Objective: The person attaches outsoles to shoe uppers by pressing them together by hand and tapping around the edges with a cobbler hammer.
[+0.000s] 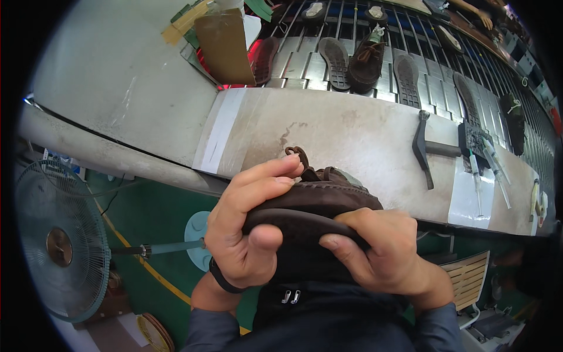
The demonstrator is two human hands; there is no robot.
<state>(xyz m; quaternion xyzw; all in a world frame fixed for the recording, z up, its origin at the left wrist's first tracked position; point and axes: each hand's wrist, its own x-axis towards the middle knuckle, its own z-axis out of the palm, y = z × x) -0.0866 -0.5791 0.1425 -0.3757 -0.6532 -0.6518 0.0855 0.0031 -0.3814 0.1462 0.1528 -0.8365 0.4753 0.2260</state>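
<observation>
A brown leather shoe (328, 196) with laces is held on its side at the near edge of the worktable, over my lap. Against its underside lies a dark rubber sole (299, 219), its rim bowed toward me. My left hand (243, 217) wraps one end, fingers over the shoe and thumb by the sole's edge. At the other end my right hand (387, 249) grips the sole between thumb and bent fingers, close to the shoe. How far sole and shoe touch is hidden between them.
On the worktable (334, 129) lie a hammer (420, 146) and several syringe-like tubes (495, 161). Behind, a slatted metal conveyor (375, 88) carries loose soles (335, 61) and a brown shoe (366, 64). Cardboard (226, 47) stands at back left. A fan (61, 243) stands on the left.
</observation>
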